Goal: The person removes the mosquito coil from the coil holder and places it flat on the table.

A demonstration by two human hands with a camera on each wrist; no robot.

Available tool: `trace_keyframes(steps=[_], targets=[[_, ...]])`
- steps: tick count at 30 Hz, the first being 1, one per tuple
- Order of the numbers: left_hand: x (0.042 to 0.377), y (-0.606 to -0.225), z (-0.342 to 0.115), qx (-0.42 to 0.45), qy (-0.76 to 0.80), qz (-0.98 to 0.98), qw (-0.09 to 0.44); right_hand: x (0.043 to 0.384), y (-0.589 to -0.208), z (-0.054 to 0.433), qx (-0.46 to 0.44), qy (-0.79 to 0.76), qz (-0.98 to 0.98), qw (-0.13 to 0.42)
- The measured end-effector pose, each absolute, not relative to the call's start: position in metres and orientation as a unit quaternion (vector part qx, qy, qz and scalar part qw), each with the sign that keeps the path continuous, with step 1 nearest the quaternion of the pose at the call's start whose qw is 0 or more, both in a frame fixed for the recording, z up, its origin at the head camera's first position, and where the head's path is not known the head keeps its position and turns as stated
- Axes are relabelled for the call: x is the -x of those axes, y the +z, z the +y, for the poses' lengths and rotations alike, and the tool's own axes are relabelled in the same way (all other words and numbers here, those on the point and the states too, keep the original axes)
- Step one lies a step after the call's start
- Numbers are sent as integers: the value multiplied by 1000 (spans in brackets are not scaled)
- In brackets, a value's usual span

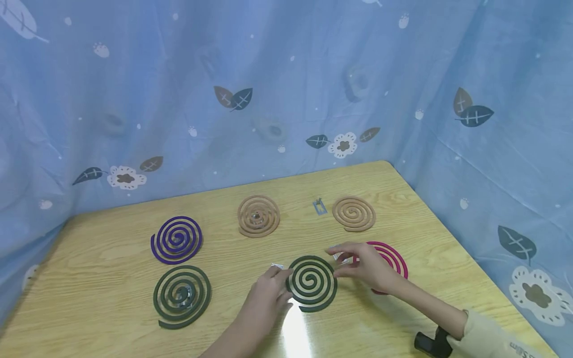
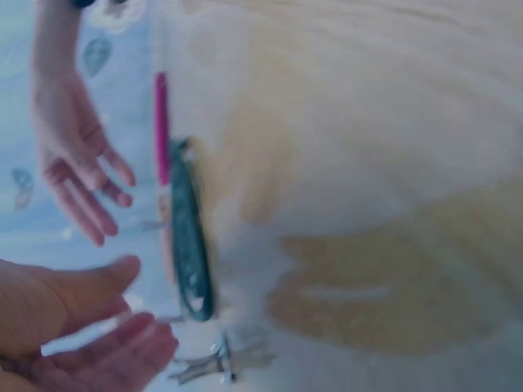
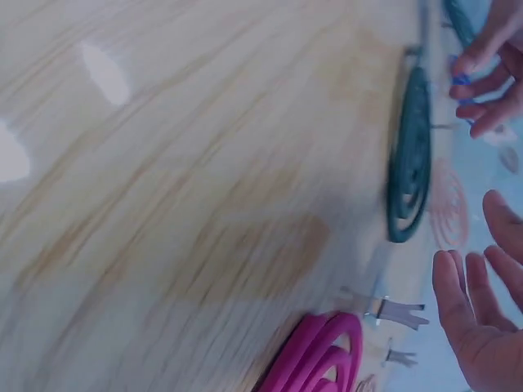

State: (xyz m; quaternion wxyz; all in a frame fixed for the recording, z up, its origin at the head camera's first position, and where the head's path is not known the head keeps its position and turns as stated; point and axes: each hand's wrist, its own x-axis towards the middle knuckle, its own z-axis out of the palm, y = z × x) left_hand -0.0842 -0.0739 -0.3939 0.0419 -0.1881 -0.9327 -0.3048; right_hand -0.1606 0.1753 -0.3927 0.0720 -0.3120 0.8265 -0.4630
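Observation:
A dark green mosquito coil [image 1: 311, 283] lies flat on the table between my two hands. My left hand [image 1: 267, 293] is at its left edge, and the left wrist view shows those fingers apart from the coil [image 2: 189, 237]. At the coil's right edge is my right hand [image 1: 364, 264], fingers spread and bent loosely, holding nothing. Beneath that hand lies a magenta mosquito coil [image 1: 400, 256], partly hidden by it. Small metal coil stands sit near both hands; one stand [image 3: 396, 312] shows beside the magenta coil [image 3: 323, 359] in the right wrist view.
On the left of the wooden table [image 1: 112, 238] are a purple coil [image 1: 178, 239] and another green coil [image 1: 181, 297]. Two tan coils, one at the back middle [image 1: 258, 216] and one at the back right [image 1: 354, 214], flank a metal stand [image 1: 320, 206]. A blue curtain [image 1: 179, 99] hangs behind.

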Motion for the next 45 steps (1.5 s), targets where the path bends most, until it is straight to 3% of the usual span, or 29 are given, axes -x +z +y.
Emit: trace_keyframes(steps=[6,11,25,45], targets=[[100,-388,-92,162,-511,-844,9,165,-390,166,270,-556,779,105],[118,-390,-106,127,-595,-793,2,172,-386,152,240,-585,768,99],[160,-390,-129,75,-616,-780,73,204,-377,105,210,-651,720,120],[192,-400,-153,-50,-653,-747,114,262,-389,63,218,-638,721,159]])
